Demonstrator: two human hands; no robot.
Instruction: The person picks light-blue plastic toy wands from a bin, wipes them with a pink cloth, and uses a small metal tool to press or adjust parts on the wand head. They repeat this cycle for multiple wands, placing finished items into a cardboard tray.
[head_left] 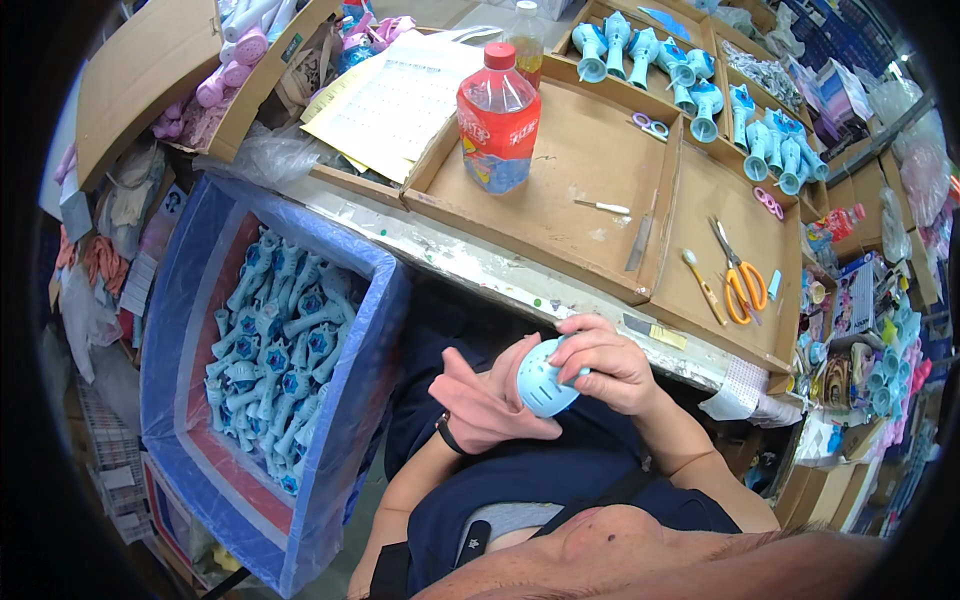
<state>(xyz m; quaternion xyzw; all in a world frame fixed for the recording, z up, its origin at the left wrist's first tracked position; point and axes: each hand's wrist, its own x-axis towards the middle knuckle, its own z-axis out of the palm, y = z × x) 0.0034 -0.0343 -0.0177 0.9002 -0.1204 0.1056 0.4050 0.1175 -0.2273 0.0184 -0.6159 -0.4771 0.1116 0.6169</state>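
Observation:
A light-blue rounded plastic part (546, 380) with slots in its face is held between my two hands, above my lap. My right hand (607, 367) curls its fingers over the part's upper right side. On the other side, my left hand (503, 368) cups it, its fingers partly hidden. A pink cloth (478, 398) lies over or around my left hand, its loose ends sticking out. Whether the cloth is worn or only held, I cannot tell.
At my left stands a blue-lined bin (335, 240) full of light-blue plastic pieces. Cardboard trays (590, 250) on the table hold a red-capped bottle (497, 120), orange-handled scissors (742, 280), a brush (703, 285) and a blade (638, 243). More blue pieces (705, 105) stand behind.

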